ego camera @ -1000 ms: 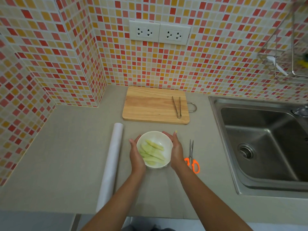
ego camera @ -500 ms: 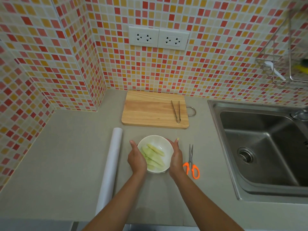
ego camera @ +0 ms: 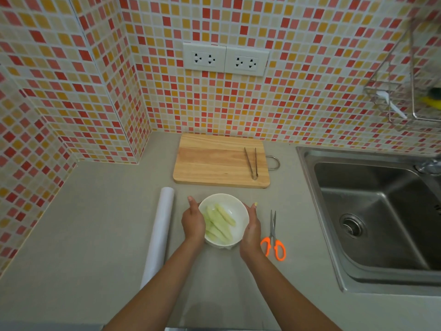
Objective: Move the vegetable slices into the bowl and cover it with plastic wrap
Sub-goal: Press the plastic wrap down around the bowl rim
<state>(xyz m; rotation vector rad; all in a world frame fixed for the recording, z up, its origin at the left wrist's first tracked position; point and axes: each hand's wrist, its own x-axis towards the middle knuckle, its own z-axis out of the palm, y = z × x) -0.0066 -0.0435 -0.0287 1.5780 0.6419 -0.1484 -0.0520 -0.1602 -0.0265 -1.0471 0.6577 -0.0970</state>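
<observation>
A white bowl stands on the counter and holds several pale green vegetable slices. My left hand presses against the bowl's left side with the thumb pointing up. On the bowl's right side lies my right hand, fingers stretched along the wall. A crinkled bit of clear film shows at the bowl's near edge. The roll of plastic wrap lies lengthwise just left of my left hand.
Behind the bowl a wooden cutting board carries metal tongs. Orange-handled scissors lie right of my right hand. A steel sink fills the right side. Tiled walls close off the back and left.
Both hands stay against the bowl's sides and the bowl has not moved. Only the camera view has shifted a little.
</observation>
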